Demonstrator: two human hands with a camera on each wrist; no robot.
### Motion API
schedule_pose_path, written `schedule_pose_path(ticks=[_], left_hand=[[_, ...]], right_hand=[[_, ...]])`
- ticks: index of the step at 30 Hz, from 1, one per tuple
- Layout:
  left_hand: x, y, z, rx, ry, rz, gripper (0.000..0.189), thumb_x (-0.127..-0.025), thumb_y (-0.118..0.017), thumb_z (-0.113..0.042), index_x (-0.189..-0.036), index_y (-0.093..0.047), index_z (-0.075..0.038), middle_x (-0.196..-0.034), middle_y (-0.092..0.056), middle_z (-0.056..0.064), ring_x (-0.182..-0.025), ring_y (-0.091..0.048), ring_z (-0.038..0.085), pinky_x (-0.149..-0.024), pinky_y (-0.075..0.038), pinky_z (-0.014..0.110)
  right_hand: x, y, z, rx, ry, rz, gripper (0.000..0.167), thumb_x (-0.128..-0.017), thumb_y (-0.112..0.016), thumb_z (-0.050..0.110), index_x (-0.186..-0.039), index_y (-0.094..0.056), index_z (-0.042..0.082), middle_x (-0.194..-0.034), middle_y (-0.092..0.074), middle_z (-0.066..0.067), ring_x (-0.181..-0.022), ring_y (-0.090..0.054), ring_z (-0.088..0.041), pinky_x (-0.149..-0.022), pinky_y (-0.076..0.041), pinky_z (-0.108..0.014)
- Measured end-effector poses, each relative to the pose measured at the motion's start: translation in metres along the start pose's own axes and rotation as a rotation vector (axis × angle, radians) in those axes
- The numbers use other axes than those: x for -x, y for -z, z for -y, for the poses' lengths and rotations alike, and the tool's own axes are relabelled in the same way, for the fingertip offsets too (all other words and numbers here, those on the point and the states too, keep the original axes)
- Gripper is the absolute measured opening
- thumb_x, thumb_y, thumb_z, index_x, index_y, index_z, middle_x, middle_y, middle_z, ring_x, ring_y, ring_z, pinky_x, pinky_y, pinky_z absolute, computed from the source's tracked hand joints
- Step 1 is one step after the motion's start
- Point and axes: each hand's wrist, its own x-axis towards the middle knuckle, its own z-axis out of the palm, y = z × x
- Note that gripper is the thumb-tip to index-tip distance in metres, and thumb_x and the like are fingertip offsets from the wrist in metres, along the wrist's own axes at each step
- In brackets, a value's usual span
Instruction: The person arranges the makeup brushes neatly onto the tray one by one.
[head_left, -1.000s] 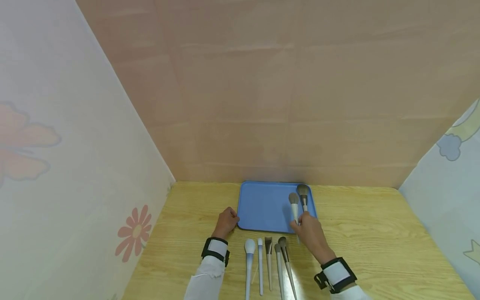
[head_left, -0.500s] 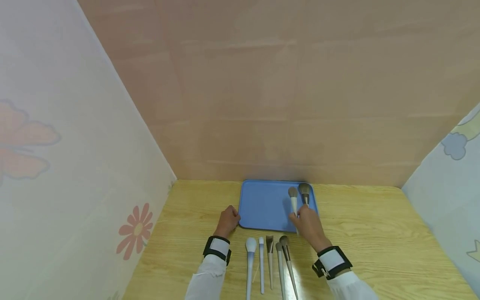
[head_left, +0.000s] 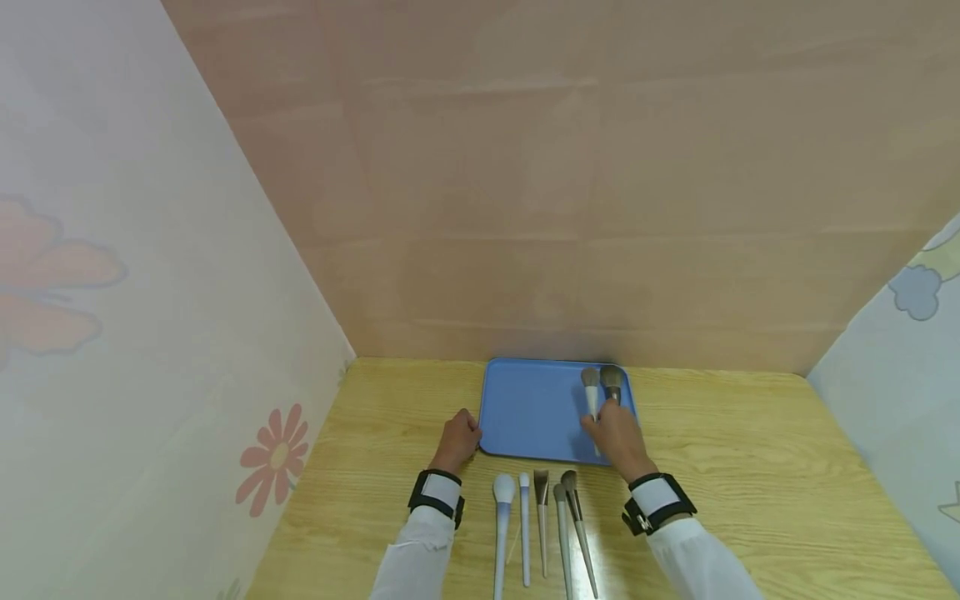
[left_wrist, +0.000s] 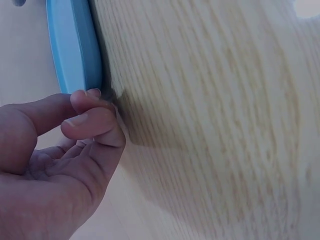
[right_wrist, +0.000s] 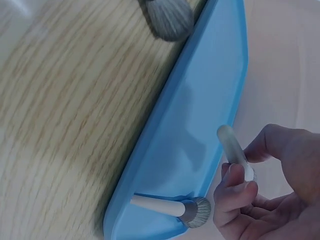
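A blue tray point(head_left: 525, 412) lies on the wooden table at the foot of the back wall. At its near left corner, my left hand point(head_left: 456, 439) pinches the edge with curled fingertips point(left_wrist: 87, 125). Over the tray's right part, my right hand point(head_left: 621, 435) grips a makeup brush point(head_left: 592, 398) by its white handle, with the grey-brown bristles pointing away from me. The handle's end point(right_wrist: 230, 142) sticks out between thumb and fingers in the right wrist view. Another makeup brush point(right_wrist: 165, 206), with fuller bristles, lies in the tray beside it.
Several makeup brushes lie side by side on the table in front of the tray, among them a white-tipped brush point(head_left: 502, 525) at the left and a dark-bristled brush point(head_left: 579, 533) at the right. A patterned wall point(head_left: 187, 333) bounds the left side.
My right hand has moved forward with the brush, now further over the tray and closer beside the lying brush. The left hand stays at the tray's corner.
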Motion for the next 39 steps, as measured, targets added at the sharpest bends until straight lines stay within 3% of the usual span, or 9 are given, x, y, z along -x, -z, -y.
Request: schedule_pose_path(ticks=[9,16,24,39], left_hand=[[-0.003,-0.001,0.002,-0.05,-0.018,-0.015,0.01,-0.092,-0.057,0.004,-0.086,-0.051,0.002,-0.061,-0.056,0.008,-0.049,-0.046,0.013,-0.048,-0.036,0.024],[-0.002,-0.001,0.002,-0.029,-0.004,0.001,0.009,-0.093,-0.056,0.004,-0.086,-0.051,0.002,-0.064,-0.051,0.004,-0.051,-0.045,0.013,-0.05,-0.036,0.024],[-0.003,-0.003,0.002,-0.083,-0.025,-0.022,0.012,-0.091,-0.057,0.004,-0.083,-0.05,-0.001,-0.063,-0.049,0.004,-0.053,-0.044,0.014,-0.051,-0.035,0.025],[-0.002,-0.004,0.002,-0.074,-0.042,-0.001,0.013,-0.093,-0.056,0.004,-0.084,-0.048,-0.001,-0.061,-0.047,0.003,-0.049,-0.044,0.013,-0.049,-0.034,0.024]], right_hand=[[-0.01,-0.006,-0.003,0.094,-0.006,-0.032,0.031,-0.087,-0.067,0.021,-0.066,-0.049,0.005,-0.053,-0.052,-0.006,-0.043,-0.049,-0.018,-0.039,-0.035,-0.03],[-0.017,-0.011,-0.006,0.104,-0.028,-0.023,0.035,-0.087,-0.067,0.022,-0.061,-0.05,0.007,-0.051,-0.052,-0.005,-0.042,-0.049,-0.018,-0.038,-0.035,-0.03],[-0.024,-0.015,-0.006,0.113,-0.033,-0.016,0.035,-0.087,-0.068,0.021,-0.059,-0.051,0.007,-0.052,-0.052,-0.005,-0.043,-0.049,-0.018,-0.039,-0.035,-0.029],[-0.027,-0.014,-0.013,0.139,-0.051,0.013,0.041,-0.089,-0.068,0.022,-0.055,-0.049,0.008,-0.049,-0.048,-0.004,-0.042,-0.047,-0.018,-0.039,-0.032,-0.029]])
